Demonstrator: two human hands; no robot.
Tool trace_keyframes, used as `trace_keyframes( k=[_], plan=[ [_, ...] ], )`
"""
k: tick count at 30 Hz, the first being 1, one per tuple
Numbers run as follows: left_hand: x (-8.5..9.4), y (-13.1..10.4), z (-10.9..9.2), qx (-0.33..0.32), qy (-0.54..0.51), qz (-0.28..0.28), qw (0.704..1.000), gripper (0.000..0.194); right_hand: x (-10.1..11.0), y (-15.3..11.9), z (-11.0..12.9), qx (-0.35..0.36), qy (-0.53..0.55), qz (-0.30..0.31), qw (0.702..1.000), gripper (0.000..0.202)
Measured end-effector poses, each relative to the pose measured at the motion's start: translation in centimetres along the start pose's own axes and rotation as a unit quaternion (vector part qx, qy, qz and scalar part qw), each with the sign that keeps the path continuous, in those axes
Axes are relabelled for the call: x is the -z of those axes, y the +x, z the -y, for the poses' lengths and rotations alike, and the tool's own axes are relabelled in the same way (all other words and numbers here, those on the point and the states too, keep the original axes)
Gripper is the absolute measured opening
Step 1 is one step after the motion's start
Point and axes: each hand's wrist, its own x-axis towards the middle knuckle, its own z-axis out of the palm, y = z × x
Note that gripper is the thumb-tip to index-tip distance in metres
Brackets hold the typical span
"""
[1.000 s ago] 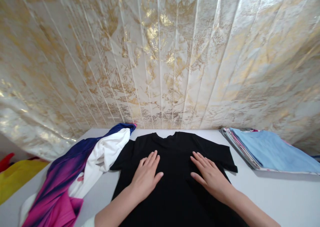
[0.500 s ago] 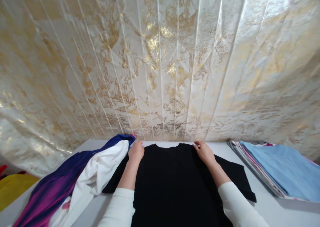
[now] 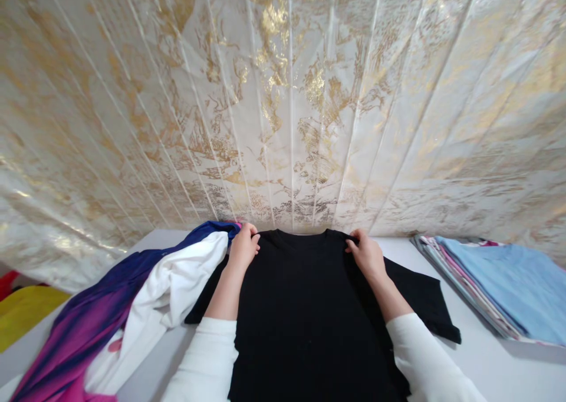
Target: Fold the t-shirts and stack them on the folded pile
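Note:
A black T-shirt (image 3: 305, 307) lies spread on the white table, its neckline toward the wall and its sleeves out to both sides. My left hand (image 3: 244, 246) pinches the shirt at the left shoulder, close to the collar. At the opposite shoulder, my right hand (image 3: 366, 254) grips the cloth between thumb and fingers. Both forearms, in white sleeves, lie over the shirt and hide parts of its sides. The lower hem is outside the view.
Left of the shirt lie a crumpled white garment (image 3: 170, 284) and a navy and purple garment (image 3: 97, 307). A folded stack with a light blue garment (image 3: 508, 284) on top sits at the right. Yellow cloth (image 3: 30, 310) shows far left. A gold-patterned sheet (image 3: 283, 107) hangs behind the table (image 3: 486, 372).
The view has tilted, so the table and clothes sit higher in the picture. Both hands keep to the shoulders; the shirt's collar now reaches nearer the back edge of the table.

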Motion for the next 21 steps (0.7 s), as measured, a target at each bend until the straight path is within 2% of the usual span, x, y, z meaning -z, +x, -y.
trace_keyframes(
  k=[7, 11, 13, 17, 19, 21],
  plan=[
    [-1.2, -0.4, 0.0, -0.07, 0.07, -0.035, 0.995, 0.03, -0.9, 0.0, -0.8, 0.032, 0.019, -0.001, 0.999, 0.023],
    [-0.9, -1.1, -0.8, -0.084, 0.126, -0.047, 0.987, 0.03, -0.9, -0.2, -0.4, 0.05, 0.011, 0.007, 0.999, 0.03],
    [-0.6, -1.6, -1.8, -0.09, 0.153, -0.053, 0.983, 0.03, -0.7, -1.1, 0.5, 0.069, 0.005, 0.012, 0.998, 0.037],
    [-1.2, -3.4, -4.2, -0.112, 0.19, -0.036, 0.975, 0.029, -0.4, -6.3, 3.1, 0.117, -0.023, 0.034, 0.992, 0.049],
    [-2.3, -4.6, -5.1, -0.126, 0.205, -0.017, 0.971, 0.032, -0.4, -9.9, 3.8, 0.181, -0.057, 0.066, 0.98, 0.049],
    [-3.7, -5.7, -5.6, -0.132, 0.219, -0.001, 0.967, 0.038, -0.3, -12.8, 3.4, 0.232, -0.08, 0.088, 0.966, 0.05]
  ],
)
